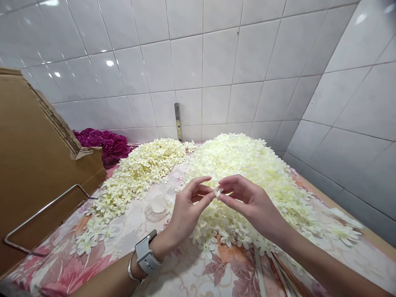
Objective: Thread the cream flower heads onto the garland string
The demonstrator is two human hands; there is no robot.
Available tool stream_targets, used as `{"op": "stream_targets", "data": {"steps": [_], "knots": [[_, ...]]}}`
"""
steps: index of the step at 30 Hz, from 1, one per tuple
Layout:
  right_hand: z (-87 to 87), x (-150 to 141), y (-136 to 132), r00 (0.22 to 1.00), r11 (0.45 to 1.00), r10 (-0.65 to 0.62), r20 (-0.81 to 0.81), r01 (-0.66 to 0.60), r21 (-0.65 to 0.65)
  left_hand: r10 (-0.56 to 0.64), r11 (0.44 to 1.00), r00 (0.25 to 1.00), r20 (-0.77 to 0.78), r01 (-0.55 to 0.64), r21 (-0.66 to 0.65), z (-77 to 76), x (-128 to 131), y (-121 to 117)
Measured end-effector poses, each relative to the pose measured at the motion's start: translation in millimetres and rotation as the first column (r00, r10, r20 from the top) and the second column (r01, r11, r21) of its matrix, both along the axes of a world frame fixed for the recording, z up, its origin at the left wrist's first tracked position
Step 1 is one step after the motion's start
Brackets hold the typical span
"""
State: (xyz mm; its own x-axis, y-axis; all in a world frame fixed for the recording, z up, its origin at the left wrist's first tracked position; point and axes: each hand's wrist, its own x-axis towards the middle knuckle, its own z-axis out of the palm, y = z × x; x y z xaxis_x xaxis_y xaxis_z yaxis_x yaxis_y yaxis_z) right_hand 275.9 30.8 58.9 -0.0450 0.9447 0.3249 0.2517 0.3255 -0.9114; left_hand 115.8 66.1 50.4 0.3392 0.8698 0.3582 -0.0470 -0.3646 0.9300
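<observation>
Between my two hands, at the middle of the view, is a small white artificial flower [218,192]. My left hand [194,202] pinches it from the left between thumb and fingers. From the right, my right hand [247,200] holds the same flower with thumb and fingertips. Behind and below my hands spreads a large heap of pale white flowers [238,152]. Another heap of creamier flowers [145,165] lies to the left. My left wrist wears a watch with a light strap [147,253] and a bracelet.
A cardboard box [40,165] stands at the left, with a bent metal wire [43,212] beside it. Purple flowers [107,144] lie behind the box. A metal strip [177,121] leans on the tiled wall [216,57]. The tablecloth [123,235] is flower-patterned.
</observation>
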Motion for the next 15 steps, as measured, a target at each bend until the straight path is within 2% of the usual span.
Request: {"op": "stream_targets", "data": {"steps": [2,5,9,15], "knots": [[-1.6,1.3,1.2,0.999,0.998,-0.007,-0.043,0.005,-0.062,0.072,0.997,0.997,-0.012,-0.071,0.042,-2.1,-0.2,-0.5],[-4.0,2.0,2.3,0.994,0.993,-0.024,-0.111,0.011,-0.119,0.165,0.972,0.983,-0.078,-0.149,0.182,-4.2,-1.6,-0.5],[-7.7,1.2,2.6,0.982,0.99,-0.017,-0.191,-0.01,-0.137,0.094,0.959,0.979,-0.178,-0.041,0.281,-8.2,-3.1,2.1],[-8.2,0.2,3.5,0.967,0.986,-0.016,-0.254,-0.027,-0.167,0.053,0.927,0.98,-0.191,0.023,0.375,-7.0,-3.6,5.4]]}}
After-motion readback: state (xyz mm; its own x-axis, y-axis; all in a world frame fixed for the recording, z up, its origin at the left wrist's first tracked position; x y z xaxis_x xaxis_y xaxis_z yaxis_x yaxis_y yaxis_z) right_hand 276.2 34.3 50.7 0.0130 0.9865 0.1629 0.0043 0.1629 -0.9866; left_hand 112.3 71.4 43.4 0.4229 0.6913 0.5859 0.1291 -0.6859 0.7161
